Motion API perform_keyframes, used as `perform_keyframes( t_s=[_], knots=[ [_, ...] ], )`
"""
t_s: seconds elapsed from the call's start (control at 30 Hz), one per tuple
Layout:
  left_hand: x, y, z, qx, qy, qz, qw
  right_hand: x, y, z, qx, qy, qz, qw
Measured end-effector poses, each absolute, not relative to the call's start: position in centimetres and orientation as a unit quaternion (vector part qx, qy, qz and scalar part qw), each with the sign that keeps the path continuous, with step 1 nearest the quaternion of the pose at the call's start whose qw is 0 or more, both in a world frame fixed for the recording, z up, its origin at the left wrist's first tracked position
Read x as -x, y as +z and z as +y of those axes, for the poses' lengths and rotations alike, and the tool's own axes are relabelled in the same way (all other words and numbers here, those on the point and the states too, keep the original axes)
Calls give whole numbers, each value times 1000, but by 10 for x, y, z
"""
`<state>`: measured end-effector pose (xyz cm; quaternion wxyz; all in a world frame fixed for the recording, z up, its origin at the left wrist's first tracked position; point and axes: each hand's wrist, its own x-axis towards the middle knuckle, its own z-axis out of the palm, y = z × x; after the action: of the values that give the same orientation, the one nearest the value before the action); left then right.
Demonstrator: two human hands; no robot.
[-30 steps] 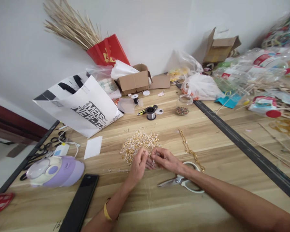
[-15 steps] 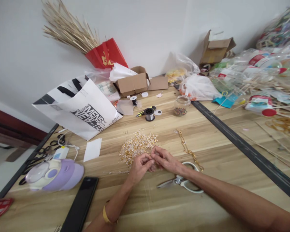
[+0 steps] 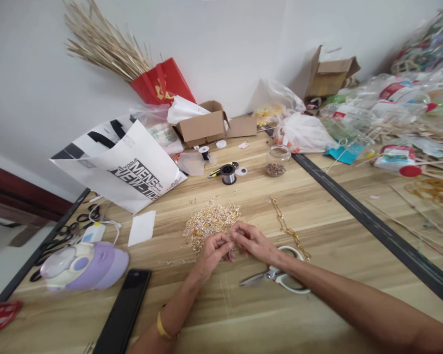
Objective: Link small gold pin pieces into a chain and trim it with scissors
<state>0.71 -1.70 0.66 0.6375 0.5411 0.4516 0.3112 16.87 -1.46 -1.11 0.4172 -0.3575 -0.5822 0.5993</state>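
My left hand [image 3: 214,251] is closed in a pinch at the near edge of a pile of gold and clear beads [image 3: 208,219]. Opposite it, my right hand [image 3: 251,240] pinches too, its fingertips close to the left ones. What lies between the fingers is too small to make out; a faint clear thread [image 3: 226,295] shows on the table below. A short beaded strand [image 3: 175,262] extends left from under my left hand. Scissors with white handles [image 3: 276,278] lie partly beneath my right forearm. A gold chain [image 3: 286,227] rests to the right of the pile.
Behind the pile stand a wire spool [image 3: 228,175] and a glass jar of small beads [image 3: 277,162]. At left are a white paper bag [image 3: 121,162], a purple-and-white bottle [image 3: 88,267] and a black phone [image 3: 123,309]. Plastic bottles [image 3: 395,132] crowd the right side.
The fingertips of my two hands have drawn slightly apart. The things on the table have stayed in place.
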Motion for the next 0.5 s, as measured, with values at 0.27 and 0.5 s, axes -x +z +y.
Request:
perform_keyframes(
  t_s=[0.27,0.5],
  knots=[
    [-6,5,-16,-543,297,481,622,-169,-13,-13,399,563,-563,455],
    [-3,4,-15,-535,305,488,618,-171,-12,-15,437,513,-571,469]
  ],
)
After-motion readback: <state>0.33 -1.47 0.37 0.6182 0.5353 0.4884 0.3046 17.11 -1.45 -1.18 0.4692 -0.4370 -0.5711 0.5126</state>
